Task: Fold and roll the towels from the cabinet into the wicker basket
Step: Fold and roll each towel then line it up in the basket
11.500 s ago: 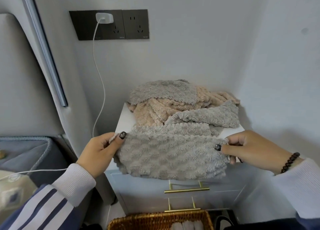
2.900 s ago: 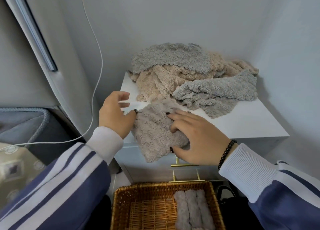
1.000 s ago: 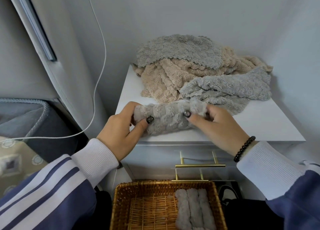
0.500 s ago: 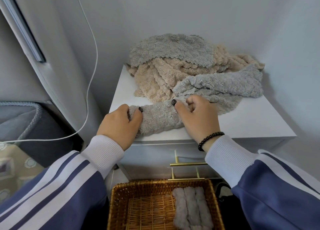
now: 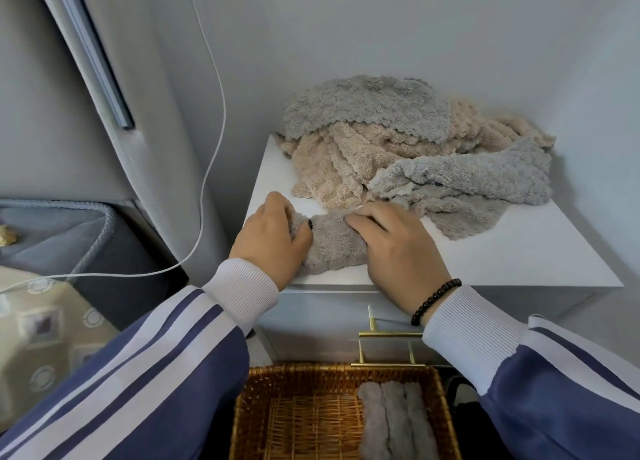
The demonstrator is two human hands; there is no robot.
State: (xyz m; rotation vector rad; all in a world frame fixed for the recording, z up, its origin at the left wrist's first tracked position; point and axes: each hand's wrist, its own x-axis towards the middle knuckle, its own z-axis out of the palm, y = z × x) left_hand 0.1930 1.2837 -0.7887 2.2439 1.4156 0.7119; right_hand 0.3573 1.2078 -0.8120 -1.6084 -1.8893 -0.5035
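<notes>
Towel (image 5: 330, 248), grey fluffy roll, lies at front edge of white cabinet top (image 5: 512, 262), ends hidden under both hands. Left hand (image 5: 270, 241) & right hand (image 5: 398, 248): fingers curled, grasping roll. Loose pile (image 5: 398, 148), grey/beige plush, behind. Wicker basket (image 5: 301, 411) below, cut off by frame; holds grey rolls (image 5: 391, 421).

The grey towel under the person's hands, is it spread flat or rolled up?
Rolled up: the grey towel forms a short thick bundle on the cabinet top, gripped by the left hand and right hand.

White cable (image 5: 207, 168), patterned bedding (image 5: 41, 328)
</notes>
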